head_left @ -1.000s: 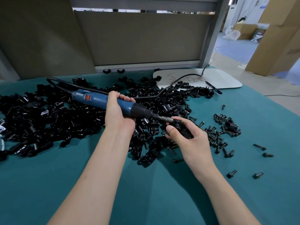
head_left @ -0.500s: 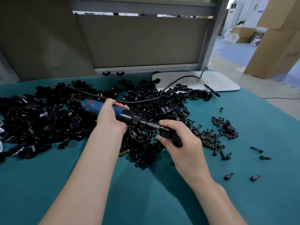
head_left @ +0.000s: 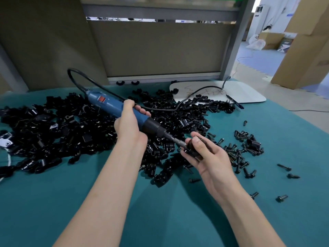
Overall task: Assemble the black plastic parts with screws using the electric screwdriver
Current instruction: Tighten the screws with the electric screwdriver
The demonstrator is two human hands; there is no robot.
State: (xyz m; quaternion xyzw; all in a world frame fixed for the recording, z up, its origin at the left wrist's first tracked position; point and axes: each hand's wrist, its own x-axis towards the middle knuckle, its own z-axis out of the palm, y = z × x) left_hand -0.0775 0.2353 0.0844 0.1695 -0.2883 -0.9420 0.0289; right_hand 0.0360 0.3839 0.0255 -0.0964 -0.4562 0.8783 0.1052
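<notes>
**Table**: covered in teal cloth; it carries every item below except the last.

**Pile of black parts**: a wide loose heap across the far left and middle of the cloth. Its right end runs under both my hands.

**Screwdriver**: blue body with a red switch, black collar and metal bit. It is held clear of the pile, slanting from its far-left rear end down to the bit at near right.

**Cord**: black. It leaves the screwdriver's rear end in a loop, then trails right over the pile towards the white board.

**Left hand**: wrapped round the blue body just behind the black collar, fingers curled over the far side.

**Black part**: one piece, lifted above the pile at middle right. The bit's tip touches its left side.

**Right hand**: grips the black part, with my thumb on top and my fingers curled beneath.

**Heap of screws**: dark screws on the cloth just right of my right hand.

**Loose screws**: a few scattered singly, farther right and nearer.

**White board**: flat at the far right of the table, with faint scribbles. The cord crosses it.

**Pen**: lies at the board's near edge.

**Cardboard boxes**: on the floor beyond the table, far right.
</notes>
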